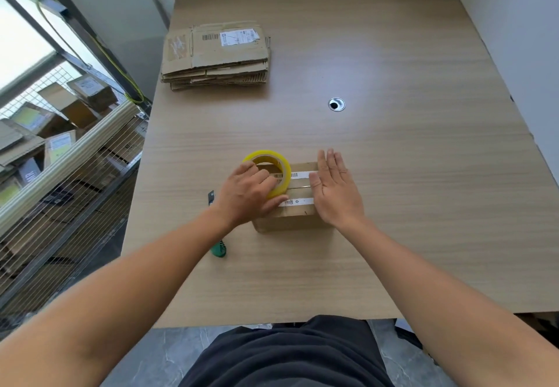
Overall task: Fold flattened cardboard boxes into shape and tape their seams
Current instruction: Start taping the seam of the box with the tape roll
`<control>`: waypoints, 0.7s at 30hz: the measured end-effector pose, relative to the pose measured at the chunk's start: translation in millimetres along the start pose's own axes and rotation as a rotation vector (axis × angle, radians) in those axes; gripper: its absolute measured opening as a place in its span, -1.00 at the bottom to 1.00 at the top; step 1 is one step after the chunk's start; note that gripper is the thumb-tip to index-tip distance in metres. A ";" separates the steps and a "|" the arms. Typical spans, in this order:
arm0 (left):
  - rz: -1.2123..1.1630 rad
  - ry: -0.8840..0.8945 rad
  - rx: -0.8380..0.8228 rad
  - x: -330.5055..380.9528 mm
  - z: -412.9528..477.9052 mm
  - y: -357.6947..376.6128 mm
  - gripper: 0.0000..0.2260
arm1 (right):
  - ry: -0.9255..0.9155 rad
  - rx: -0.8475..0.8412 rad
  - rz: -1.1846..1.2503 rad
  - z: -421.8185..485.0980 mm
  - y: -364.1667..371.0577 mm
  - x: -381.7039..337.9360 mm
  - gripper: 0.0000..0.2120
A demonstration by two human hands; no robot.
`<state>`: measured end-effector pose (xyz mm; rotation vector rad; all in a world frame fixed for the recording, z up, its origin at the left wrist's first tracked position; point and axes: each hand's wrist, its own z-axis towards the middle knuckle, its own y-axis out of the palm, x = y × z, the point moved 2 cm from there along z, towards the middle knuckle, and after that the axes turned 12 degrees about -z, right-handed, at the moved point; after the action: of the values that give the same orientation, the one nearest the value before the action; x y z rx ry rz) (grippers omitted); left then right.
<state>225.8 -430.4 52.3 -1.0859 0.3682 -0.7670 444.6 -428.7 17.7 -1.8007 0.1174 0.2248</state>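
Pale wood-grain table (393,175). Cable grommet (336,104) set in top. Stack of flattened cardboard boxes (216,56) left of grommet, farther back. Assembled box (290,220) nearer than grommet, slightly left. Green-handled knife (219,249) nearer still, farther left, partly hidden.

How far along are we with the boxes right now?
Done: one box is folded up, flaps closed. In hand: left hand grips the tape roll on its top; right hand presses flat beside the seam. Left: a stack of flattened boxes waits.
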 end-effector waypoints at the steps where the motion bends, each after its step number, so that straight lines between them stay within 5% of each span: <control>1: -0.031 0.057 -0.013 -5.9 5.1 -8.4 -0.61 | -0.005 0.009 0.007 -1.6 0.4 -0.3 -0.36; 5: -0.086 0.090 -0.216 -36.8 22.4 -44.1 -0.51 | 0.038 0.085 0.063 -5.2 0.0 -2.4 -0.31; 10: -0.245 -0.368 -0.616 -76.7 5.3 -63.0 -0.31 | 0.034 0.104 0.086 -6.3 -2.2 -2.8 -0.34; 21: -0.386 -0.638 -0.616 -90.2 -35.3 -44.2 -0.62 | 0.031 0.028 -0.114 -3.6 -0.7 -2.3 -0.36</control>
<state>125.0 -399.8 67.8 -1.9455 -0.1782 -0.6053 442.8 -432.1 19.6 -1.7769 0.0395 0.1133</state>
